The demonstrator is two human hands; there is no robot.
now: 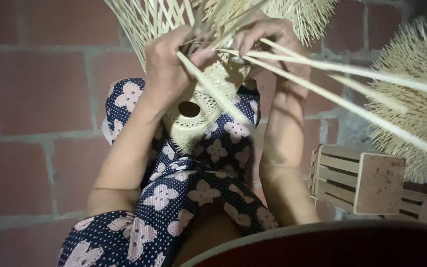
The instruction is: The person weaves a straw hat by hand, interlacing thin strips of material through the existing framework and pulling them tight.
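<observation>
**Both hands worked pale strips into a woven basket held over the lap**

The left hand (166,66) was closed around 1 flat pale strip (208,91), thumb and fingers pinching it near its upper end, and the strip slanted down to the right across the woven basket (193,123). The right hand (268,39) was curled shut on a small bunch of long strips (342,86), at least 3 of them, which fanned out to the right and downward, well past the wrist. Both hands sat close together at the top of the basket, where loose unwoven ends (154,20) splayed upward out of the picture.

The basket rested against the person's knee, over dark blue cloth with pale flowers (189,193). It had 1 round dark hole (189,109) in its woven side. Whether the strips were already threaded into the weave could not be made out, since the hands covered that spot.

To the right, a small slatted wooden stool (359,180) stood on the red brick floor (35,94). Behind it lay another pale woven piece with bristling strip ends (421,109), apart from both hands.
</observation>
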